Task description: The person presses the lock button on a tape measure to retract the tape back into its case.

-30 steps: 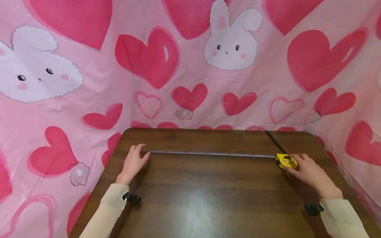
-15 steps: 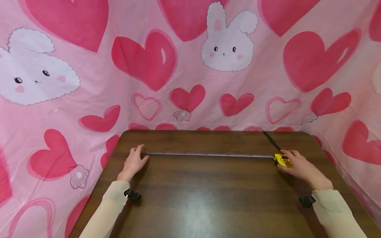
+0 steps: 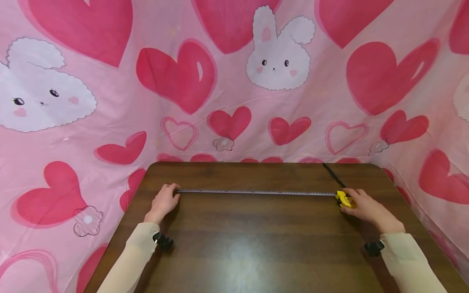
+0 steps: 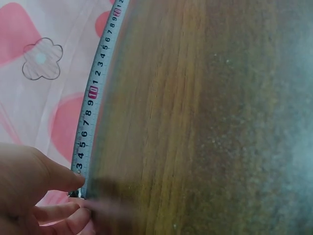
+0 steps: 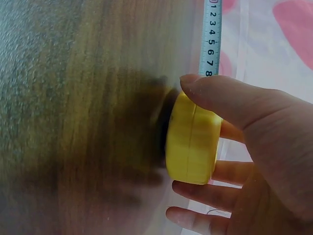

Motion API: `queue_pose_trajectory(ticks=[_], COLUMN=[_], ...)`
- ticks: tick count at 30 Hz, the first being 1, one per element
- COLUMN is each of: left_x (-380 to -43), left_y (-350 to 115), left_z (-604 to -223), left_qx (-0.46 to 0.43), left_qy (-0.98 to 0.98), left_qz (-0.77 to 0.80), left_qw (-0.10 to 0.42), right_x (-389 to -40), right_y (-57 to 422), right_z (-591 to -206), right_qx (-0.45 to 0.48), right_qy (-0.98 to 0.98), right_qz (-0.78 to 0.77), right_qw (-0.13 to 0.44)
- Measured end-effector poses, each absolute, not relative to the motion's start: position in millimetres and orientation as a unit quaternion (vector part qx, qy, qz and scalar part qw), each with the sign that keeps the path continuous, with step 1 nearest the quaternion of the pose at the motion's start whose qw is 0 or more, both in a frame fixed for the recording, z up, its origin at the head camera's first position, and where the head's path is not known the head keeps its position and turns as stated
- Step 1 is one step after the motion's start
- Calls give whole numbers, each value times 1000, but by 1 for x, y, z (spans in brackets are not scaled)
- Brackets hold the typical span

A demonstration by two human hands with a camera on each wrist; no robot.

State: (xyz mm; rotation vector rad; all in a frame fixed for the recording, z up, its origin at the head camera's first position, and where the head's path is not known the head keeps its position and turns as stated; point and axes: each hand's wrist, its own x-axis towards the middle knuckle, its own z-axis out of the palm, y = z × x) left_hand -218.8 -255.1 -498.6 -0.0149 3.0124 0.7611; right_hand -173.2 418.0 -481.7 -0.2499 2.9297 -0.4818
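A yellow tape measure (image 3: 342, 199) stands on the right half of the table, its blade (image 3: 253, 192) pulled out leftward. My right hand (image 3: 368, 207) grips the case; in the right wrist view the thumb lies along its top near the blade's mouth, and the fingers (image 5: 215, 196) are behind it. At the far end of the blade, my left hand (image 3: 163, 202) pinches the tip. The left wrist view shows the thumb (image 4: 68, 178) on the blade's edge just below the 3 mark, with the other fingers curled under the end. Part of the end hook is hidden there.
The brown wooden table (image 3: 234, 240) has rounded back corners. From the case, a black strap (image 3: 333, 175) runs to the back edge. A pink cloth (image 3: 227, 93) with hearts and rabbits hangs behind and at both sides.
My left index finger, earlier reaching past the blade's end, has drawn in and curled onto it. The right hand keeps its grip on the case. The head view has shifted slightly.
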Motion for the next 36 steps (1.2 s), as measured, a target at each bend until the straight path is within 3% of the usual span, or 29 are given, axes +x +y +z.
queue_pose_trajectory(ticks=[23,36], left_x=[-228,-222], left_y=[-271,-275], left_z=[-501,-494], left_qx=[41,41], left_qy=[966,968], left_qz=[254,249], left_qw=[-17,8], right_x=[-180,-175], right_y=[419,415], right_z=[-489,-493], right_qx=[-122,-182], right_qy=[975,955], right_qz=[-179,-232], right_qw=[53,43])
